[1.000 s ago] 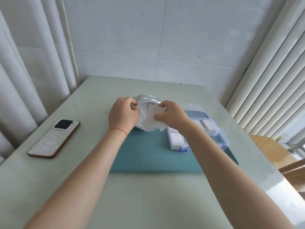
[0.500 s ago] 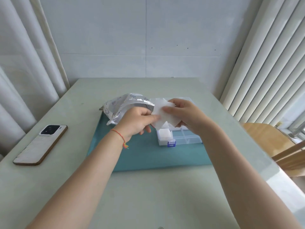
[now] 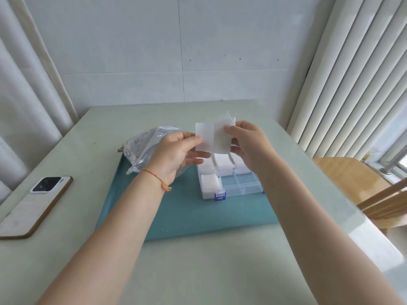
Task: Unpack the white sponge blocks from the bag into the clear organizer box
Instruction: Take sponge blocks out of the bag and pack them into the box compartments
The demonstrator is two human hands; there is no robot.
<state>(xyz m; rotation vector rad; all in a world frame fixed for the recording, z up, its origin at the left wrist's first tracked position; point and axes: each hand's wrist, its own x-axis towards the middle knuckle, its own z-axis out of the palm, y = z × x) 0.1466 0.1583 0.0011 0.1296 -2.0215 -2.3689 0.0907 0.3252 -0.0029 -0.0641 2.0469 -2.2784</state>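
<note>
Both hands (image 3: 176,150) (image 3: 246,144) raised, pinching

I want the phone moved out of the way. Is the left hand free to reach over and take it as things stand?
Probably not yet. The left hand pinches the white sponge blocks together with the right hand, so it is busy. The path over the table to the phone looks open once it lets go.

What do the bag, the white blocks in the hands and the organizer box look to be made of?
Bag: thin plastic film, glossy; it crinkles and glints. White blocks: probably soft foam or sponge, matte, flat-faced. Organizer box: clear hard plastic; dividers show through, blue latch in front.
</note>
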